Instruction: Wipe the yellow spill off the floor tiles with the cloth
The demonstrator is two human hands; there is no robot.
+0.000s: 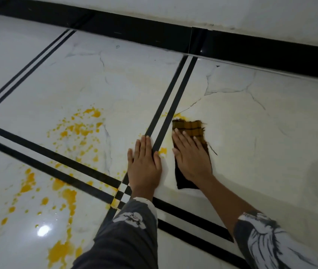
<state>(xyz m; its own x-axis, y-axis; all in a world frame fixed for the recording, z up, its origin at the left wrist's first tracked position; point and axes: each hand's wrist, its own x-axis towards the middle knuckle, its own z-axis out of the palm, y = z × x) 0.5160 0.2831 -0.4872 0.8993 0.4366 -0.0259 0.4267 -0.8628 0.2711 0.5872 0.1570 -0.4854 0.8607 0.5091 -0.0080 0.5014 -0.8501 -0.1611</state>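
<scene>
Head view, right hand: we see our right hand (pixel 190 154) flat, fingers spread, pressing on the brown checked cloth (pixel 191 133) at centre right of the frame.
Left hand: our left hand (pixel 144 164) lies open and flat on the white marble-look floor tiles (pixel 251 133), across the black double stripe (pixel 166 109).
Spill: the yellow liquid spill (pixel 76 131) is scattered over the left and lower left tiles; small spots lie just beside the cloth.

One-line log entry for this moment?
right hand: flat on cloth, pressing | left hand: flat on floor tiles, no cloth | yellow spill: mostly unwiped, left of hands
</scene>
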